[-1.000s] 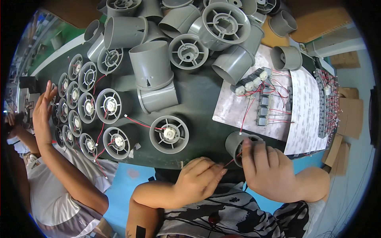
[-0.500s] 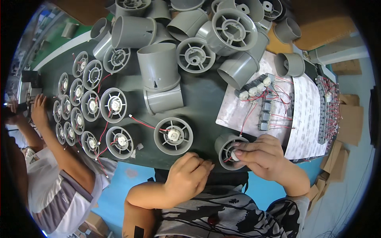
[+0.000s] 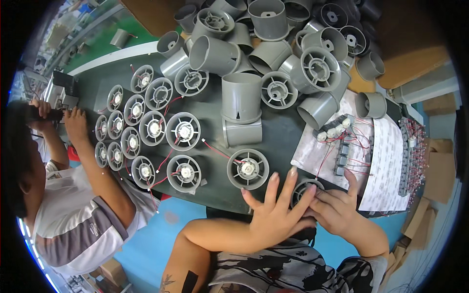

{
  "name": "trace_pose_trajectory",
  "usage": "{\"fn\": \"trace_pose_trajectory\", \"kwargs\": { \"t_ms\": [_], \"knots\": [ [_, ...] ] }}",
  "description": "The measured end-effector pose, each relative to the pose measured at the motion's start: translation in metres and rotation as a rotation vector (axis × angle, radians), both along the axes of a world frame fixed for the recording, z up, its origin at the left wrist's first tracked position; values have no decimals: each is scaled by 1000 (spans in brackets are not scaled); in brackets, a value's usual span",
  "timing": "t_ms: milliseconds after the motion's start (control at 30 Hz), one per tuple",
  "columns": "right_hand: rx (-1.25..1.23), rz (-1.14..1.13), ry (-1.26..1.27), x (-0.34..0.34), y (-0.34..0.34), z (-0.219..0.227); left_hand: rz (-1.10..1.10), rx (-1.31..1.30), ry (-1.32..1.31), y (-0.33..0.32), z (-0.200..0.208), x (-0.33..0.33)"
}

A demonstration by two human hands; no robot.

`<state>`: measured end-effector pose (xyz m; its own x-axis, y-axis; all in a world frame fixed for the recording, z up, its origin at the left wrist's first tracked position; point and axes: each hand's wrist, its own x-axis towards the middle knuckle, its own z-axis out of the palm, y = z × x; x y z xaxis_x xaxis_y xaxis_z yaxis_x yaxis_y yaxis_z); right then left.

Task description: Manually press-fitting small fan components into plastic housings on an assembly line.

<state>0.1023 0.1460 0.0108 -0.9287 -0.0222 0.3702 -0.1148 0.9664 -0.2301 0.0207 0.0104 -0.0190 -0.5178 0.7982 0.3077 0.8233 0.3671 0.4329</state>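
Left hand (image 3: 277, 222) is spread wide; right hand (image 3: 336, 211) curls (I can't tell its grip). Best keep the cup (image 3: 298, 191) steady.

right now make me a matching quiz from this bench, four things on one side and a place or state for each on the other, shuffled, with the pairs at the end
Things:
1. left hand
2. cup by the hands
3. pile of grey cups
4. small motors

Place or state:
A. heaped at the far side of the table
B. on a pale sheet, with red wires
C. spread wide
D. partly covered by the right hand

Pairs: 1-C, 2-D, 3-A, 4-B
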Motion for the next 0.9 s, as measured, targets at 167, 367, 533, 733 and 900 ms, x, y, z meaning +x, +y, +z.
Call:
{"fn": "trace_pose_trajectory", "kwargs": {
  "t_ms": [167,367,533,733,900],
  "knots": [
    [95,-87,-120,-11,-9,21,125,90,-25,12,-10,-7],
    [79,28,-185,-25,0,28,201,78,-31,0,-4,-9],
    [209,170,-193,-37,-8,34,190,65,-72,-9,0,-13],
    [-135,197,83,-26,8,-8,177,102,44,-8,-7,-15],
    [157,244,13,-20,-1,14,223,23,66,-7,-8,-15]
  ]
}}
